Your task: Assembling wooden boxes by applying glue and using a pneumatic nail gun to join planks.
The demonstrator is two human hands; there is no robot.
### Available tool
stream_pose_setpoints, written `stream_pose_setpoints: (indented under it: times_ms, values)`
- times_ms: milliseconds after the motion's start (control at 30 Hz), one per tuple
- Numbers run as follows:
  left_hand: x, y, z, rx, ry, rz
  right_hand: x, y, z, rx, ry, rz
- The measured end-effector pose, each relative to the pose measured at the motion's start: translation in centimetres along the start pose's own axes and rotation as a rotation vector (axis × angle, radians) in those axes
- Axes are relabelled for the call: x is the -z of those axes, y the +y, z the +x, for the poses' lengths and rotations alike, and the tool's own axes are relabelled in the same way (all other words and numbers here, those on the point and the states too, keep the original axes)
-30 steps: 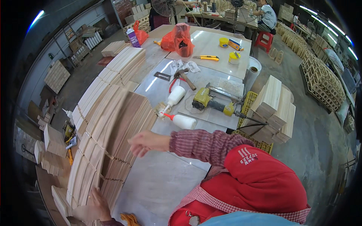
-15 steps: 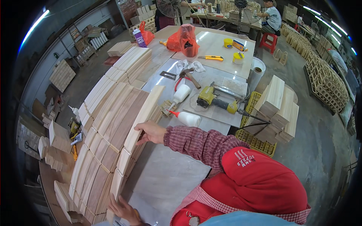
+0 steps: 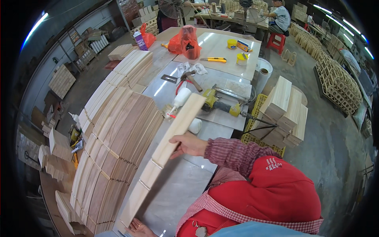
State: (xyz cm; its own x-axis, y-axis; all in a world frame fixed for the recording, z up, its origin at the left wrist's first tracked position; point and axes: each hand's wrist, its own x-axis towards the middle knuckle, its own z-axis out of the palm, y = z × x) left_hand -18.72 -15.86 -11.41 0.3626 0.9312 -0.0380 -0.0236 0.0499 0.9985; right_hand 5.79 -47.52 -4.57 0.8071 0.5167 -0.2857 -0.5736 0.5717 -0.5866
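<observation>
A long pale wooden board [image 3: 173, 139] with two narrow grooves across it hangs tilted over the work table, clear of the stack. My right hand [image 3: 189, 145] is closed around its edge near the middle, thumb on top. At its lower end my left hand [image 3: 139, 229] grips the edge, partly cut off by the picture's bottom. Left of the board stands a long curved stack of similar grooved boards [image 3: 122, 114]. The far end of the held board partly covers a white glue bottle [image 3: 195, 126] with a red tip; another white bottle [image 3: 182, 97] lies beside it.
A yellow-black nail gun [image 3: 221, 103], a hammer [image 3: 194, 81] and a yellow utility knife [image 3: 214, 60] lie on the table. Red plastic bags [image 3: 185, 42] sit farther back. Right of the table, wooden blocks [image 3: 286, 110] rest by a yellow crate [image 3: 252, 136]. A co-worker [image 3: 280, 17] sits beyond.
The board has come away from the stack and moved right with both my hands, turning its flat grooved face up. Its far end now overlaps the red-tipped bottle.
</observation>
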Motion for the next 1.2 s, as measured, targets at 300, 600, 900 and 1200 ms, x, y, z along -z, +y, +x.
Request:
stream_pose_setpoints:
  times_ms: [300, 600, 900, 1200]
  values:
    - [-0.3, -3.7, 0.1, -0.061, -0.078, 0.005, 9.5, 1.5, -4.5, -0.034, 0.042, -0.125]
    - [0.5, -3.9, -0.2, -0.141, -0.129, 0.028, 9.5, 3.5, -5.5, 0.044, 0.101, -0.400]
    - [1.0, -4.7, -1.0, -0.206, -0.159, 0.037, 6.3, 1.4, -5.4, 0.192, 0.022, -1.141]
    - [1.0, -4.8, -1.8, -0.276, -0.202, 0.054, 4.4, 3.7, -4.4, 0.551, -0.041, -1.367]
